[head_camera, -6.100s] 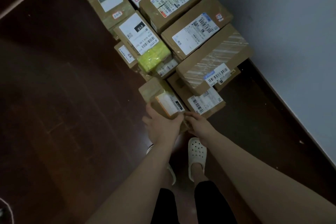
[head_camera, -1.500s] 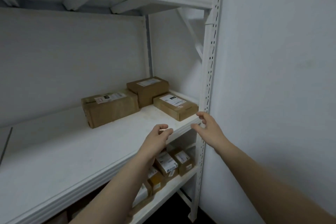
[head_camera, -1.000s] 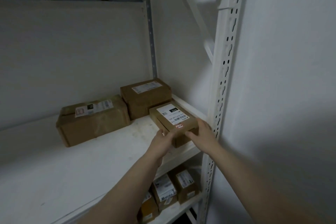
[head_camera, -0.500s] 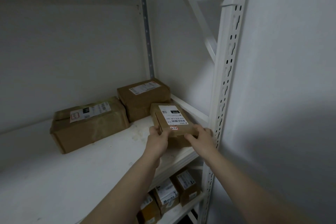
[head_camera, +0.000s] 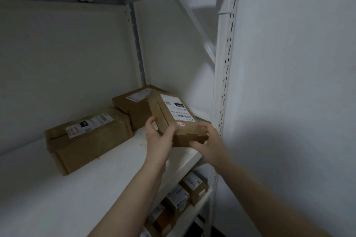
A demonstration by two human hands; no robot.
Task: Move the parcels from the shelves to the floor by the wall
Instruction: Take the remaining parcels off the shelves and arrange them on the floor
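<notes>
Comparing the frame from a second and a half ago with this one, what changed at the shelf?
The hands, empty then, took hold of the small parcel that lay flat at the shelf's front right corner: the left hand grips its left side, the right hand its near right end. It is now lifted and tilted, far end up. The long parcel and rear parcel stayed put.

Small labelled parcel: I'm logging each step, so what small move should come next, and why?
Probably draw the small parcel back over the front edge of the shelf, toward the body. The left hand and the right hand both grip its near end, and it is tilted with that end raised off the shelf.
</notes>
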